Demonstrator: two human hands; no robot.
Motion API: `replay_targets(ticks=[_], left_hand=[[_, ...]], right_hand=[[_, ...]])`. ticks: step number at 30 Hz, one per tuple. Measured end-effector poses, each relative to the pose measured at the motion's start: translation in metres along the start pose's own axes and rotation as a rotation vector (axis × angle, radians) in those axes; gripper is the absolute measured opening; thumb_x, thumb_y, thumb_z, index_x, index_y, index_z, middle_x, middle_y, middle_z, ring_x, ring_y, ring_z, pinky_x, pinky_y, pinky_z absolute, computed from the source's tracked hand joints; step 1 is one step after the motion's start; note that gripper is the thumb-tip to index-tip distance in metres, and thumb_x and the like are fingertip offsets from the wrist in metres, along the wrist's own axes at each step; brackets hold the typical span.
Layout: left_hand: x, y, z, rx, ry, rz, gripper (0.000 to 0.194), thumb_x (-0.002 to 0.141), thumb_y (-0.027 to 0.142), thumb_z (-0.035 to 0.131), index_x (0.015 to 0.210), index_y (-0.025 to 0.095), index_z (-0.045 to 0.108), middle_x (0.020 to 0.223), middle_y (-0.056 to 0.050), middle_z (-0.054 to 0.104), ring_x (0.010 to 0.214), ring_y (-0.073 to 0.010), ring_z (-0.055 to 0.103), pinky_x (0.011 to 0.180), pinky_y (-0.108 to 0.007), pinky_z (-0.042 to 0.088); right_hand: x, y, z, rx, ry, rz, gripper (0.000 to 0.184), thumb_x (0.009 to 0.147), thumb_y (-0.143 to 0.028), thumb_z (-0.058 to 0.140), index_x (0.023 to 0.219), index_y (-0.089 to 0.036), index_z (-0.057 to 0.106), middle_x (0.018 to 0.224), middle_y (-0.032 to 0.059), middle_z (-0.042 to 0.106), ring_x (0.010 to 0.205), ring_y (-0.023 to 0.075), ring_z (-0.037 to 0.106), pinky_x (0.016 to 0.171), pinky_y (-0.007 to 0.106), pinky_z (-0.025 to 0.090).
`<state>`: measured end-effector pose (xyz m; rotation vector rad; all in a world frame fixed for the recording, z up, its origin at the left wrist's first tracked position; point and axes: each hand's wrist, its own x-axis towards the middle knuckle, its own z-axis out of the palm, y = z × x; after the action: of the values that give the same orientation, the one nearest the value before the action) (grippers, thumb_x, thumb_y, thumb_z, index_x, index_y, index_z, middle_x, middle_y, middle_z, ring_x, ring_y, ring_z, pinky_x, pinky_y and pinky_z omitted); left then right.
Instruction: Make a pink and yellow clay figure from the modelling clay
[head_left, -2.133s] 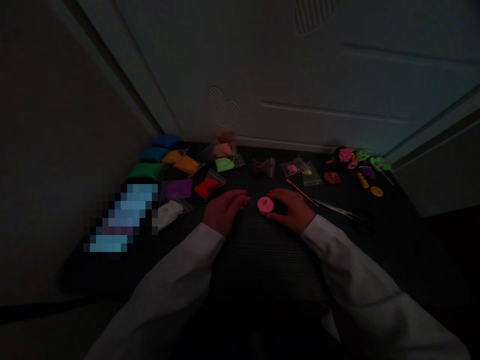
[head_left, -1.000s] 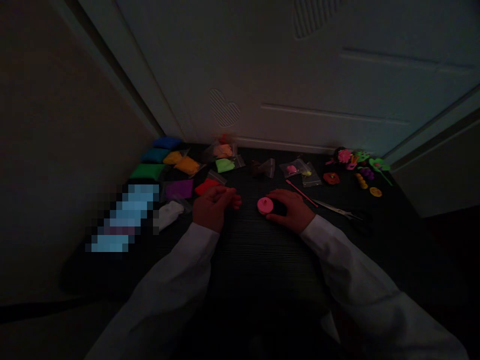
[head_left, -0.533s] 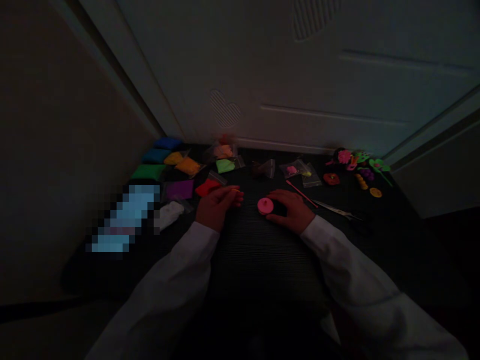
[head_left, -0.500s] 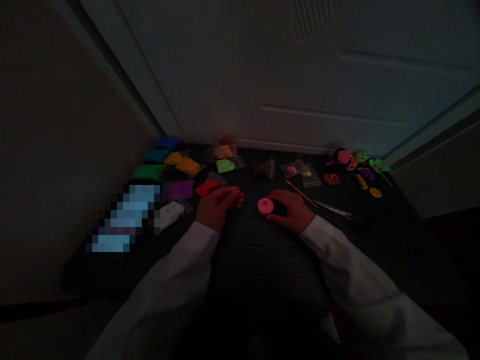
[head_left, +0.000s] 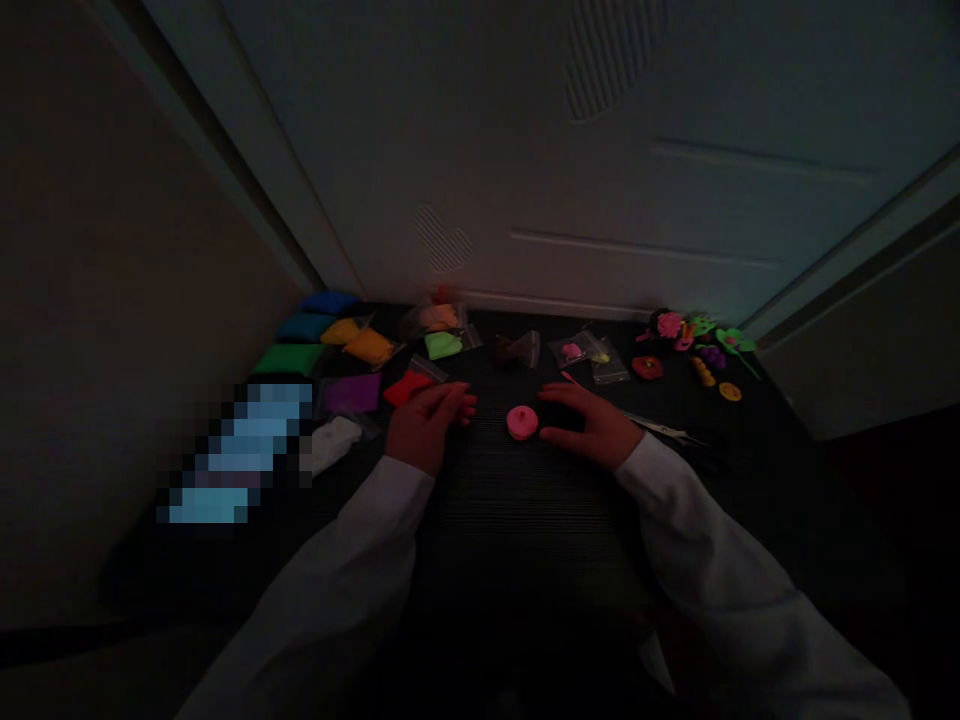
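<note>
A round pink clay piece, flat on top with a small nub at its middle, sits on the dark table between my hands. My right hand is just right of it, thumb and fingers spread apart, with a narrow gap to the clay. To the left, my left hand is held with thumb and forefinger pinched together beside the red clay packet. Whatever is in that pinch is too small and dark to make out. Behind my right hand a thin pink stick tool is mostly hidden.
Scissors lie right of my right hand. Small clay flowers and other figures stand at the far right. Several coloured clay packets line the left and back. A lit, pixelated screen is at left; a white door panel rises behind.
My right hand has let go of the pink clay piece and moved slightly right, its fingers opening. My left hand drew back left earlier, with a tiny yellowish bit at its fingertips. The view has tilted slightly.
</note>
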<state>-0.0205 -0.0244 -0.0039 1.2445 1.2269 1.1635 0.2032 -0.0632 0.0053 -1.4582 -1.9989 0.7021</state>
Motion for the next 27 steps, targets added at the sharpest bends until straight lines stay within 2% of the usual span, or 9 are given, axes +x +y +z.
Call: replay_targets(ticks=[5,7,11,13,16,18,20,24,27], left_hand=[[-0.001,0.0,0.0,-0.111,0.01,-0.008,0.037,0.068,0.033,0.062,0.099,0.014,0.06,0.08,-0.005,0.067,0.065,-0.0114,0.061,0.061,-0.025,0.05],[0.001,-0.001,-0.002,-0.176,0.018,-0.038,0.035,0.065,0.031,0.065,0.095,0.014,0.06,0.072,-0.003,0.067,0.058,-0.0099,0.059,0.054,-0.022,0.049],[0.005,-0.002,-0.006,-0.317,0.013,-0.127,0.025,0.058,0.03,0.07,0.074,0.013,0.061,0.054,0.001,0.061,0.042,-0.0062,0.052,0.041,-0.017,0.041],[0.004,0.002,-0.007,-0.374,-0.02,-0.165,0.025,0.055,0.028,0.072,0.073,0.014,0.061,0.058,-0.001,0.063,0.047,-0.0081,0.056,0.042,-0.018,0.044],[-0.009,0.016,-0.004,-0.428,-0.092,-0.215,0.032,0.049,0.021,0.075,0.079,0.016,0.064,0.071,-0.004,0.068,0.061,-0.0139,0.064,0.047,-0.019,0.049],[-0.025,0.03,0.002,-0.526,-0.165,-0.272,0.031,0.049,0.019,0.076,0.077,0.019,0.065,0.069,-0.002,0.069,0.062,-0.0144,0.065,0.045,-0.017,0.049],[-0.045,0.046,0.009,-0.663,-0.3,-0.324,0.026,0.051,0.021,0.077,0.075,0.02,0.066,0.067,-0.001,0.069,0.061,-0.0152,0.066,0.041,-0.015,0.048],[-0.08,0.075,0.026,-0.814,-0.537,-0.329,0.008,0.064,0.023,0.07,0.071,0.022,0.068,0.062,0.001,0.069,0.058,-0.0156,0.066,0.038,-0.015,0.048],[-0.093,0.086,0.035,-0.932,-0.671,-0.344,0.005,0.071,0.021,0.063,0.074,0.021,0.068,0.065,0.001,0.07,0.057,-0.013,0.066,0.042,-0.015,0.05]], right_hand=[[-0.001,0.0,-0.014,0.155,0.123,0.059,0.034,0.071,-0.036,0.06,0.103,-0.023,0.06,0.108,0.0054,0.062,0.101,0.0191,0.057,0.09,0.038,0.043],[0.0,0.004,-0.019,0.225,0.222,0.093,0.03,0.073,-0.037,0.058,0.099,-0.023,0.061,0.103,0.0044,0.064,0.094,0.0179,0.06,0.085,0.036,0.047],[0.003,0.013,-0.03,0.348,0.481,0.157,0.027,0.074,-0.039,0.056,0.092,-0.021,0.062,0.094,0.0039,0.066,0.09,0.0177,0.061,0.083,0.037,0.047],[0.004,0.019,-0.033,0.405,0.582,0.185,0.027,0.074,-0.041,0.055,0.091,-0.021,0.061,0.089,0.0036,0.067,0.085,0.0176,0.062,0.078,0.036,0.049],[0.005,0.025,-0.032,0.481,0.656,0.211,0.026,0.072,-0.041,0.056,0.088,-0.022,0.062,0.082,0.0023,0.066,0.079,0.0173,0.063,0.071,0.035,0.05],[0.005,0.026,-0.03,0.516,0.671,0.219,0.025,0.07,-0.04,0.059,0.086,-0.022,0.062,0.08,0.0017,0.066,0.078,0.0172,0.063,0.07,0.034,0.05],[0.004,0.025,-0.028,0.54,0.673,0.224,0.023,0.069,-0.04,0.06,0.085,-0.023,0.063,0.08,0.0013,0.066,0.078,0.017,0.063,0.07,0.033,0.05],[0.003,0.022,-0.027,0.565,0.657,0.233,0.023,0.069,-0.039,0.061,0.084,-0.023,0.063,0.08,0.0017,0.066,0.078,0.0173,0.063,0.07,0.034,0.05],[0.003,0.021,-0.027,0.576,0.642,0.233,0.023,0.069,-0.039,0.061,0.084,-0.022,0.063,0.08,0.0016,0.066,0.078,0.0171,0.062,0.07,0.034,0.05]])
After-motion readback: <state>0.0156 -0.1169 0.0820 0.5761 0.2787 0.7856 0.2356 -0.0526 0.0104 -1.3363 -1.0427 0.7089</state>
